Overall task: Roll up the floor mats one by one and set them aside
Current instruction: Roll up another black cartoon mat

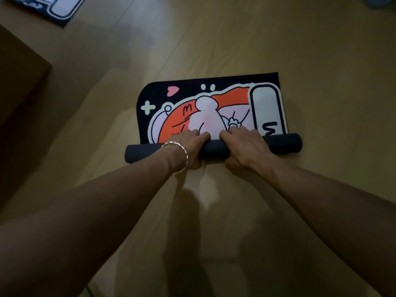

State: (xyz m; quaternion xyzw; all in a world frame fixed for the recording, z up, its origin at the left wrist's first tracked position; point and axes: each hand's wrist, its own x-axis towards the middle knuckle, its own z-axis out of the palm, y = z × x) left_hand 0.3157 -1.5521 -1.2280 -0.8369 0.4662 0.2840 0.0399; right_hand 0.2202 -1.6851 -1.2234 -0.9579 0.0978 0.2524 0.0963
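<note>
Dark grey backing faces outward on the rolled part [214,149] of the floor mat [214,99], and that is what I have hold of with both hands. My left hand [188,147] and my right hand [242,146] sit close together at the middle of the roll, a short stretch of it bare between them. The fingers [198,135] of my left hand are curled over the top of the roll, their tips coming down on its far side where they meet the printed face. My right fingers [234,133] curl over in the same way, and each thumb seems to tuck in along the near side. Both hands wrap closely round the roll.

The mat lies on the pale wooden floor [257,39] straight ahead of me. Its near part is wound into the roll, which sticks out well past my hands on either side. The far part lies flat, black-edged with an orange and white cartoon print. A thin metal bracelet [177,156] rings my left wrist.

Well apart, at the far left, the corner of a second mat [53,8] lies flat on the floor. A brown box-like shape [19,93] stands at my left.
</note>
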